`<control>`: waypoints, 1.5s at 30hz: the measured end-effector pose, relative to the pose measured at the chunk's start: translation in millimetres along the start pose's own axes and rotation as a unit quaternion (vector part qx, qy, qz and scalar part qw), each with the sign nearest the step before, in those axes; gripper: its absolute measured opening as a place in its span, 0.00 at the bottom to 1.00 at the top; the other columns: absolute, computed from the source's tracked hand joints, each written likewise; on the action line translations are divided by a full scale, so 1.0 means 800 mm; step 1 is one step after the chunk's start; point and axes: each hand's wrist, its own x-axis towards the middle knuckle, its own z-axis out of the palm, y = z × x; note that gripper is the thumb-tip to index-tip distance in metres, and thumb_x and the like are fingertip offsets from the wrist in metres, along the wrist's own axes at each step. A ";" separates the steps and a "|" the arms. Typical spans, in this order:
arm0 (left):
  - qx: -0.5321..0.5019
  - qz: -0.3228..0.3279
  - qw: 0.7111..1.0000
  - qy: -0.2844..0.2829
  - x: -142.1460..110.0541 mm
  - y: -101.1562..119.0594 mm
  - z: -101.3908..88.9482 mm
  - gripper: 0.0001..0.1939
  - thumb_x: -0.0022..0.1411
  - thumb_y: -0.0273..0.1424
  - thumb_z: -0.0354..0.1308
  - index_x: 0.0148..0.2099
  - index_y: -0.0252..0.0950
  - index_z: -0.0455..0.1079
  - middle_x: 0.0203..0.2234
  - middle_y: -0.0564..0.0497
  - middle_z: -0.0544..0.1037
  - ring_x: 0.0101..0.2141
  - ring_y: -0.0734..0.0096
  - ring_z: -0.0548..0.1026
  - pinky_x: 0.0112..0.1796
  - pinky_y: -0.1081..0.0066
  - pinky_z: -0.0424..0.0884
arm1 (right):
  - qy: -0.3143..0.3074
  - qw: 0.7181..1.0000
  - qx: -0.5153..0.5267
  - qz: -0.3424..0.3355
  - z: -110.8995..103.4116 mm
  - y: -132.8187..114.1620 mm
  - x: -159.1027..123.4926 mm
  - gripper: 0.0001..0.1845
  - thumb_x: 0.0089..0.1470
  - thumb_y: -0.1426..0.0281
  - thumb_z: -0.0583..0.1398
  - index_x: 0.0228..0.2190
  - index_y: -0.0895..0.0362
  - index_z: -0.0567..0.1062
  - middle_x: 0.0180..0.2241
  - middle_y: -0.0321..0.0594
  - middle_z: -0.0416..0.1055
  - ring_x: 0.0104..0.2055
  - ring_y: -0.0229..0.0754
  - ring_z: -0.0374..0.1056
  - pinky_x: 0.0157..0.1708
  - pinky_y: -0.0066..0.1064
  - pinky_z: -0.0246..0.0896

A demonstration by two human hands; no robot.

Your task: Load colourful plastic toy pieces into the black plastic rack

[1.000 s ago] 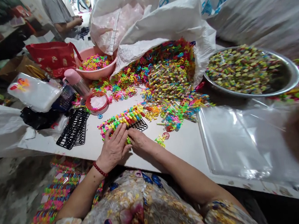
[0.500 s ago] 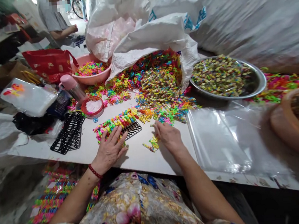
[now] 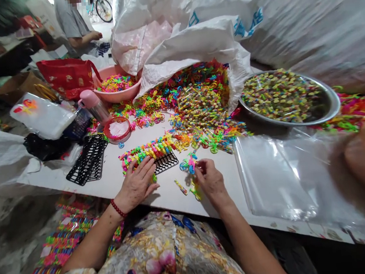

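My left hand (image 3: 138, 184) lies with fingers stretched out on the near side of a black plastic grid rack (image 3: 167, 162). Rows of small bright plastic pieces (image 3: 148, 149) fill much of that rack. To the right, my right hand (image 3: 211, 178) has thumb and fingertips pinched at a small cluster of blue and pink plastic pieces (image 3: 190, 163). Just below these, a yellow plastic piece (image 3: 195, 192) and a small patterned tube (image 3: 181, 187) lie on the white table. The exact shape of what my right fingers grip is partly hidden.
Loose colourful pieces spill from a white sack (image 3: 190, 51). A metal basin (image 3: 334, 104) of small tubes stands right, beyond clear plastic bags (image 3: 269, 176). Left are spare black racks (image 3: 88, 160), a red basket (image 3: 118, 138) and a pink-lidded flask (image 3: 94, 104). A person (image 3: 75, 29) sits behind.
My right hand has drawn nearer to me, with blue and pink pieces now at its fingertips. The yellow piece lies closer to the table edge. My left hand stays by the rack; the view shifted slightly.
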 end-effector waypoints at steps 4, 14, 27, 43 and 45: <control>0.006 0.003 1.000 -0.003 0.000 -0.003 0.004 0.33 0.69 0.40 0.52 0.69 0.30 0.52 0.64 0.36 0.64 0.66 0.56 0.57 0.65 0.49 0.47 | -0.071 0.990 0.086 -0.085 0.030 -0.033 0.006 0.13 0.60 0.66 0.54 0.44 0.55 0.72 0.35 0.43 0.77 0.35 0.44 0.72 0.37 0.35 0.66; -0.004 0.005 1.000 0.006 -0.001 -0.007 0.008 0.38 0.70 0.42 0.49 0.73 0.29 0.40 0.65 0.35 0.61 0.67 0.58 0.56 0.64 0.52 0.51 | -0.162 0.962 0.173 -0.138 0.103 -0.085 0.013 0.12 0.61 0.61 0.56 0.31 0.55 0.73 0.29 0.39 0.73 0.30 0.41 0.65 0.33 0.31 0.62; 0.039 0.001 0.999 -0.030 0.001 -0.007 0.007 0.30 0.70 0.42 0.49 0.69 0.36 0.55 0.67 0.42 0.58 0.67 0.56 0.55 0.64 0.49 0.48 | -0.267 0.931 0.117 -0.221 0.119 -0.073 0.040 0.11 0.54 0.78 0.54 0.35 0.57 0.75 0.34 0.43 0.75 0.35 0.42 0.67 0.38 0.32 0.63; 0.034 0.008 0.999 0.026 0.002 0.002 -0.004 0.28 0.68 0.38 0.55 0.67 0.40 0.59 0.64 0.44 0.64 0.68 0.50 0.52 0.65 0.38 0.38 | -0.017 0.978 -0.125 -0.164 -0.012 0.006 -0.054 0.24 0.60 0.59 0.59 0.53 0.58 0.70 0.48 0.55 0.70 0.50 0.56 0.64 0.50 0.49 0.64; 0.005 0.024 0.998 0.058 0.003 0.017 -0.009 0.25 0.68 0.34 0.55 0.65 0.38 0.62 0.63 0.43 0.67 0.68 0.52 0.54 0.66 0.42 0.45 | -0.007 0.972 -0.177 -0.152 -0.024 0.025 -0.072 0.22 0.62 0.61 0.57 0.53 0.59 0.71 0.48 0.55 0.70 0.48 0.55 0.64 0.48 0.48 0.64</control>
